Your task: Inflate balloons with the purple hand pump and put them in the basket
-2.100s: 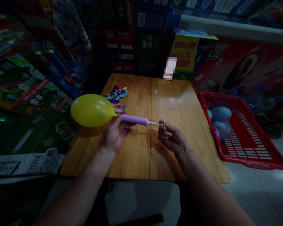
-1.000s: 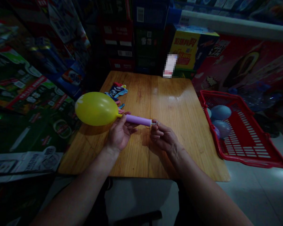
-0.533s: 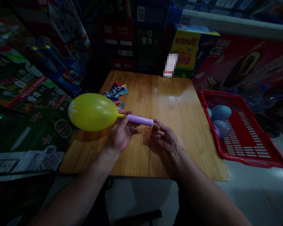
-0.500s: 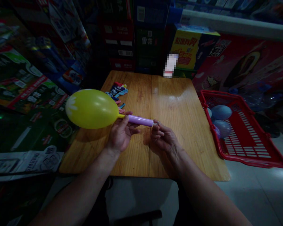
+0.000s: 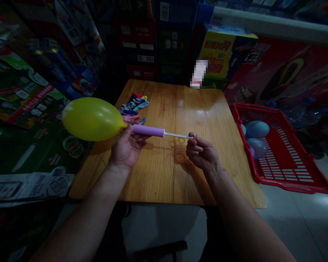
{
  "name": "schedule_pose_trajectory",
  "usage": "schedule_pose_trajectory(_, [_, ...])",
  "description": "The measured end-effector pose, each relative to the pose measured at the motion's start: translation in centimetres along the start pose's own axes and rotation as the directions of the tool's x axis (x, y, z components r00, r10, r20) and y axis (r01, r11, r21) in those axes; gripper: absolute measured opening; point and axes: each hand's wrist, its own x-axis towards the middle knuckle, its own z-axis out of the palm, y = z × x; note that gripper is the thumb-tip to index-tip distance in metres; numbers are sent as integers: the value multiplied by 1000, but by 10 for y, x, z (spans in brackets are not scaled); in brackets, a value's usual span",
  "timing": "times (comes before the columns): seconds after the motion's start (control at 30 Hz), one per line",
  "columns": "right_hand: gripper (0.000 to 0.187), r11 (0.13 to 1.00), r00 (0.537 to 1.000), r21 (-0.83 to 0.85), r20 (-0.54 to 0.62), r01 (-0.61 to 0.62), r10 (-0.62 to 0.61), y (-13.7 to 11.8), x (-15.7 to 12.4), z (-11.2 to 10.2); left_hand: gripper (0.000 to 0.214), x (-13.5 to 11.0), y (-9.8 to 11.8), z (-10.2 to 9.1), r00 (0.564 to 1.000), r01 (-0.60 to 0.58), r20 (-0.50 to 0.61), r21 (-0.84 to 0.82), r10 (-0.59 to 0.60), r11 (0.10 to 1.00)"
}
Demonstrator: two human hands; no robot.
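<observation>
My left hand (image 5: 126,145) is closed around the barrel of a small purple hand pump (image 5: 148,130), above the wooden table (image 5: 196,120). A yellow balloon (image 5: 93,119), partly inflated, sits on the pump's nozzle and sticks out to the left past the table edge. My right hand (image 5: 202,153) pinches the handle at the end of the pump's thin plunger rod (image 5: 179,135), which is drawn out of the barrel. A pile of flat, uninflated balloons (image 5: 133,107) lies on the table behind my left hand.
A red plastic basket (image 5: 278,145) stands on the floor right of the table, with pale blue inflated balloons (image 5: 257,129) inside. Boxed goods are stacked along the left side and behind the table. A yellow carton (image 5: 221,54) stands at the back.
The plunger, pushed into the barrel half a second ago, is now pulled out to the right by my right hand. The balloon has grown and shifted left with the pump.
</observation>
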Motion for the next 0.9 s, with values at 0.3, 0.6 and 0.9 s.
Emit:
schedule_pose_trajectory(0.3, [10, 998, 999, -51, 2, -48, 48, 40, 8, 7, 32, -12, -24, 7, 991, 133, 16, -7, -133, 991])
schedule_pose_trajectory(0.6, [5, 996, 999, -83, -40, -32, 29, 4, -5, 7, 30, 3, 0, -3, 999, 52, 6, 18, -52, 998])
schedule_pose_trajectory(0.9, [8, 993, 999, -106, 11, -46, 48, 32, 1, 9, 32, -12, -23, 3, 989, 132, 67, -20, -130, 991])
